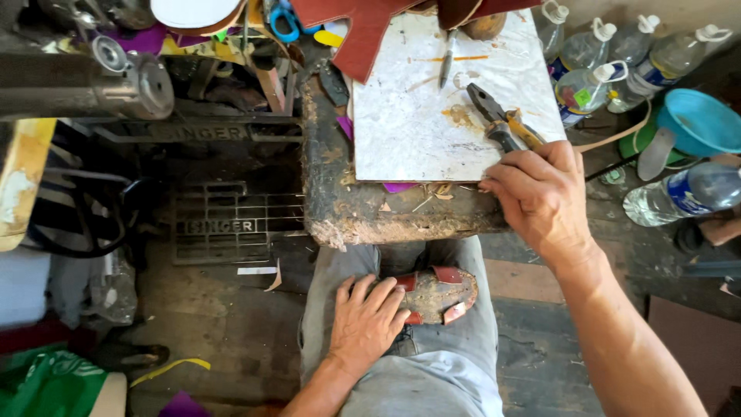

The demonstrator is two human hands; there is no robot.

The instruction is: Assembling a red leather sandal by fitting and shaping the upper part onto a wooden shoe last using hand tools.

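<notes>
Head view: person seated, looking down over own lap at a low work block.
Bench [340, 208]: thick, dark, battered wooden block with crumbling edges; near edge lies just under the right-hand fingers.
Slab [401, 116]: pale, stained stone-like board on the bench; its near edge is just left of the right fingertips.
Right hand [540, 193]: at the slab's near right corner, fingers curled together around the handles of the pliers [502, 123]; grip ends hidden under the hand, jaws point away up the slab.
Left hand [367, 320]: on the lap, fingers spread and pressed flat over the heel end of the sandal [440, 293].
Sandal: sole up on the thighs, worn brown sole with red straps showing beyond the left fingertips, toward the right.
Awl-like tool [448, 58]: thin, on the slab, well beyond the right fingers.
Red leather piece [363, 38]: overlaps the slab's far edge.
Bottles [610, 69]: clear plastic, clustered beyond and right of the right hand.
Blue bowl [702, 120]: right of the right hand, off the bench.
Treadle frame [224, 224]: black iron, left of the bench, beyond the left fingers.
Floor [216, 324]: dark planks, scraps scattered; open stretch left of the left hand.
Open room: middle of the slab is bare, left of the pliers.
</notes>
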